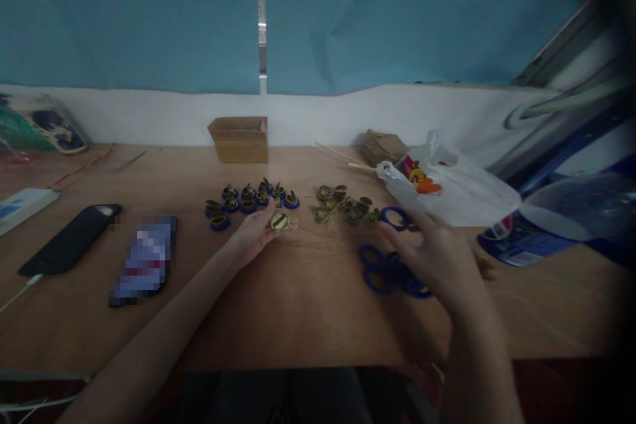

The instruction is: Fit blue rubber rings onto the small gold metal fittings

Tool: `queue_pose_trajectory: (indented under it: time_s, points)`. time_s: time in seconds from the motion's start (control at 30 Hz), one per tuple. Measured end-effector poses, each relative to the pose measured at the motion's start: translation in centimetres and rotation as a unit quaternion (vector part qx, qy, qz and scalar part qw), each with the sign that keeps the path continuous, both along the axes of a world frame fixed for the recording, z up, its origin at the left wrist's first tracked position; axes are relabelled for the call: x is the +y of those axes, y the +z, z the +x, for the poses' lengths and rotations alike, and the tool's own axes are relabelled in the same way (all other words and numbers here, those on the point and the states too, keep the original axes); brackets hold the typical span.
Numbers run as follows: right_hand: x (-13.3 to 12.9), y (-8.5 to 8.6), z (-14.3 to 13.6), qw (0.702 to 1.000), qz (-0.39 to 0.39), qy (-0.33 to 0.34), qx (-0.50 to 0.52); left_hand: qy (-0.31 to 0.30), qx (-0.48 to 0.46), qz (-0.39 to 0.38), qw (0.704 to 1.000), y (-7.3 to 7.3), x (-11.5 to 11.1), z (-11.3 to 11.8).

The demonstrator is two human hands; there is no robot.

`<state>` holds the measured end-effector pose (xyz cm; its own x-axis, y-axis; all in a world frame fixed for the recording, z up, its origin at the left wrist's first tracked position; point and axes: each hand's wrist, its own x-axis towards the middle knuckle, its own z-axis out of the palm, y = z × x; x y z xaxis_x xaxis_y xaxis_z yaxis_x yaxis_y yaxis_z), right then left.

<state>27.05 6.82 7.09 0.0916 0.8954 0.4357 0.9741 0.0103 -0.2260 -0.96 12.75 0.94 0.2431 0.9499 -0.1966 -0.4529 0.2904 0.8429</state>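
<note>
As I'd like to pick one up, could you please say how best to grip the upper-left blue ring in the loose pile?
I'd pinch the left rim of the upper-left blue ring, coming from above and left: it appears to lie flat with an open middle, and neighbouring rings crowd its right.

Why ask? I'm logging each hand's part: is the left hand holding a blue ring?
No, the left hand holds a round gold-coloured piece; the right hand has a blue ring.
</note>
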Motion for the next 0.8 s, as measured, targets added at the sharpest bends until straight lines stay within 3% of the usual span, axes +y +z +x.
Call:
queue_pose_trajectory:
  time_s: [0.17,0.37,0.63,0.8]
  points:
    - [-4.0,-3.0,3.7,0.999,-0.028,0.019,-0.004,-0.018,0.004,-0.015,1.000,0.2,-0.5,0.6]
    - [-4.6,-5.3,4.4,0.992,-0.107,0.000,0.065,-0.028,0.068,-0.033,0.997,0.8,-1.0,0.7]
    - [-5.0,-4.6,3.6,0.987,-0.112,-0.046,0.108,-0.038,0.116,0.047,0.991,0.3,-1.1,0.9]
    - [-5.4,-2.1,1.1,0.997,-0.021,-0.040,0.067,-0.021,0.161,0.110,0.981,0.1,-1.1,1.1]
